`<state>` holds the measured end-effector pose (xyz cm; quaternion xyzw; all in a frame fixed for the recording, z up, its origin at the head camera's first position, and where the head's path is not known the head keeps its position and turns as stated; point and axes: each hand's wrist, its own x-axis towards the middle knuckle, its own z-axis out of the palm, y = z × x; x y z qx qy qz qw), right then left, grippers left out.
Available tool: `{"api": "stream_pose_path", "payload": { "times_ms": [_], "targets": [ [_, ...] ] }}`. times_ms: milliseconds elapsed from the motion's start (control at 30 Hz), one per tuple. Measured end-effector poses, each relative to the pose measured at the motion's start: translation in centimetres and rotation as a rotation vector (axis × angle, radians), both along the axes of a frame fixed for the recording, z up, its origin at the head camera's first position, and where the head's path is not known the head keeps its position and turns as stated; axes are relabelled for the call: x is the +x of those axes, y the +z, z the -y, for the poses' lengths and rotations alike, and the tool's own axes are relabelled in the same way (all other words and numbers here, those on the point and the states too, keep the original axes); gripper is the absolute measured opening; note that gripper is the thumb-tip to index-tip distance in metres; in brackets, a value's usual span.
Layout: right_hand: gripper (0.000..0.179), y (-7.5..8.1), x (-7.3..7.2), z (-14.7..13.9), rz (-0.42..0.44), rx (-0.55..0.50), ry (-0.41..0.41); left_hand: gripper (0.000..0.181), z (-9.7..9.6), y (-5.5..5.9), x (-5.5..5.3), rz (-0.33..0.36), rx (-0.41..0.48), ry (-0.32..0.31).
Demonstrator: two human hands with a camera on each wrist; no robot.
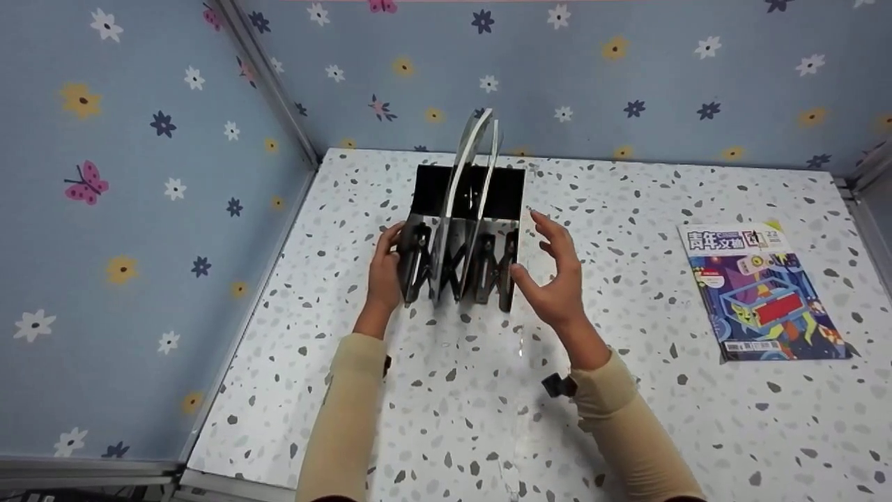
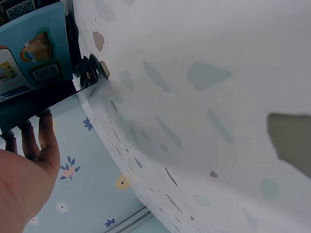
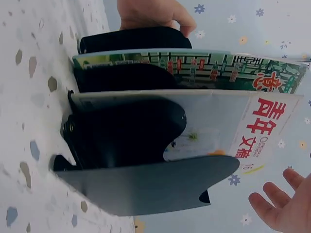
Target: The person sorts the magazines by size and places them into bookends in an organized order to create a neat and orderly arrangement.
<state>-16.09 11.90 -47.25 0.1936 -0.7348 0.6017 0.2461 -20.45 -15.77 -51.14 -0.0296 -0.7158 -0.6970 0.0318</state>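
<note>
A black expanding magazine rack point(image 1: 502, 195) with crisscross struts stands on the table, two thin magazines upright between its dividers. In the right wrist view, one magazine point(image 3: 214, 73) has a green cover and the other point(image 3: 233, 126) a pale cover with red characters. My left hand point(image 1: 385, 275) is at the rack's left side, its fingertips touching the outer panel in the left wrist view. My right hand point(image 1: 557, 286) holds nothing. It hovers by the rack's right side, fingers spread and loosely bent, thumb near the right panel point(image 3: 146, 187); whether the thumb touches is unclear.
Another magazine point(image 1: 766, 293) with a colourful cover lies flat on the right part of the speckled white table point(image 1: 446, 432). Blue flower-patterned walls point(image 1: 523, 70) rise behind and to the left of the table.
</note>
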Motion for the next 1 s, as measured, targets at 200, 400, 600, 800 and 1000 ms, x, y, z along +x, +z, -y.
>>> {"api": "stream_pose_path", "payload": {
  "times_ms": [200,400,600,800,1000],
  "targets": [
    [0.066,0.1,0.1,-1.5,0.020,0.031,-0.023,0.055,0.0,-0.2,-0.2,0.022,0.038,-0.002],
    [0.064,2.3,1.3,-2.5,0.014,0.077,-0.049,0.054,0.3,-2.1,-1.3,0.013,0.023,0.018],
    [0.063,3.0,1.6,-3.8,0.019,0.111,-0.076,0.055,0.3,-3.1,-1.7,-0.014,0.037,0.031],
    [0.063,2.8,1.2,-5.3,-0.025,0.152,-0.085,0.056,0.0,-3.2,-1.7,-0.017,0.022,0.054],
    [0.064,2.9,0.8,-6.4,-0.038,0.130,-0.070,0.057,0.1,-3.5,-1.7,-0.036,0.009,0.068]
  ]
}}
